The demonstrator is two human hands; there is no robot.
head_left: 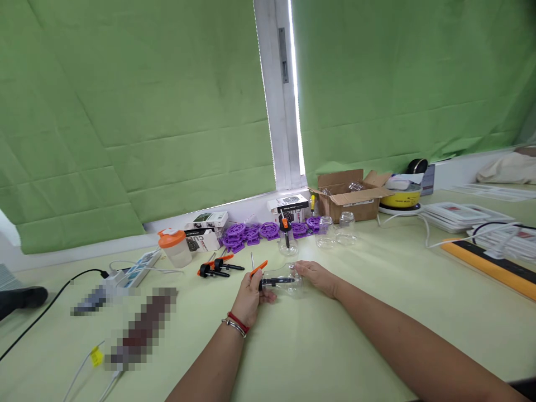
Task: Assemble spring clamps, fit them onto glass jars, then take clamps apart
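A clear, rounded plastic bottle lies sideways between my hands, just above or on the table. My left hand is closed around its neck end, at a black top with an orange lever and a thin metal rod. A black tube runs inside the bottle. My right hand grips the bottle's base end. Beyond them stands a similar bottle fitted with a black and orange top. To the left lie several loose black and orange tops.
Purple plastic parts are heaped along the back, near small printed boxes. Clear bottles stand before an open cardboard box. An orange-lidded cup and a power strip are left; a yellow-orange bar is right.
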